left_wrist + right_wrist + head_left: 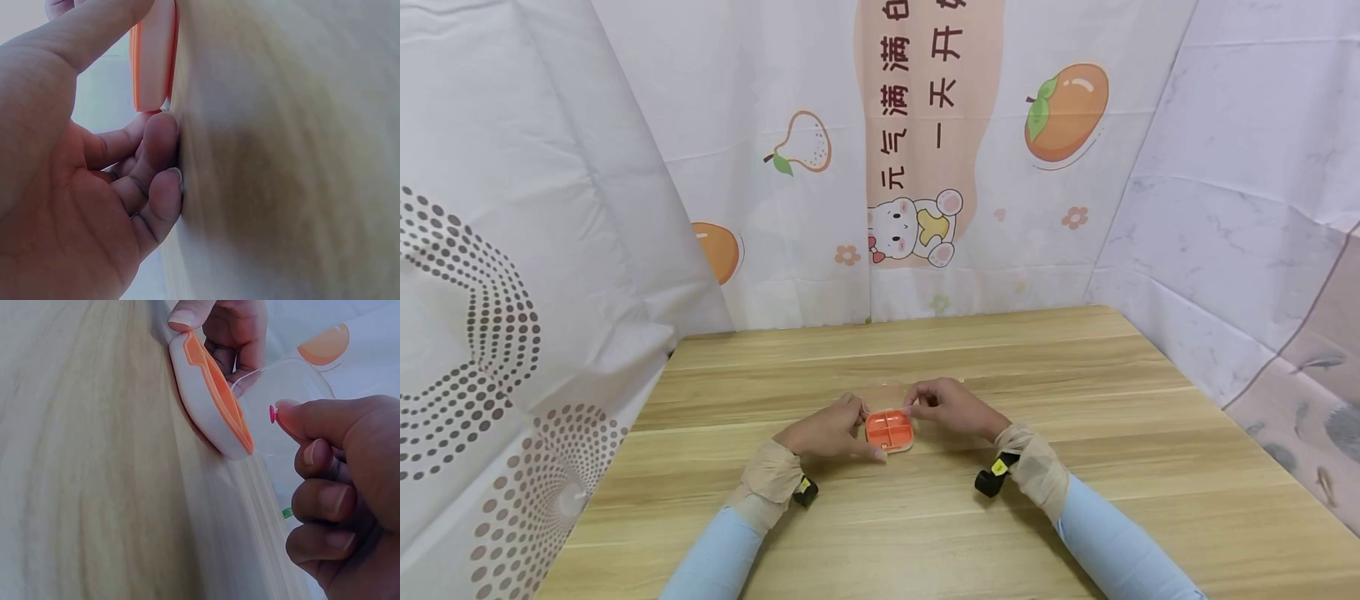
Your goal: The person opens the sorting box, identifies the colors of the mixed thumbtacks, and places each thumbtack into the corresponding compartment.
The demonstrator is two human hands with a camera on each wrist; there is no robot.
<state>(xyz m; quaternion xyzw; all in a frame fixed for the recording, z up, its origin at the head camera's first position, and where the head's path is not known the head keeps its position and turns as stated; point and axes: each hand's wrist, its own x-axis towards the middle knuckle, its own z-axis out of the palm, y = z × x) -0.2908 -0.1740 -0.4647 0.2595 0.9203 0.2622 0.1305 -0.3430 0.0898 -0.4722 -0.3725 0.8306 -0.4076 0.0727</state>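
Observation:
An orange pill box [890, 431] with a pale outer shell lies on the table, divided into several small compartments. Its clear lid [885, 397] stands open on the far side. My left hand [831, 431] holds the box from the left, thumb on the near rim and fingers around the far-left side; the right wrist view shows that thumb on the box corner. Over the box's right side, my right hand [953, 407] pinches a small pink push pin [272, 414] between thumb and index finger, its round flat head pointing toward the box. The other right fingers are curled.
The wood-grain table [925, 533] extends around both hands. A tiny yellow piece [961, 380] lies beyond the right hand. Printed curtains [775, 250] hang behind the table and along both sides. A small green piece [287, 513] shows beside the right fingers.

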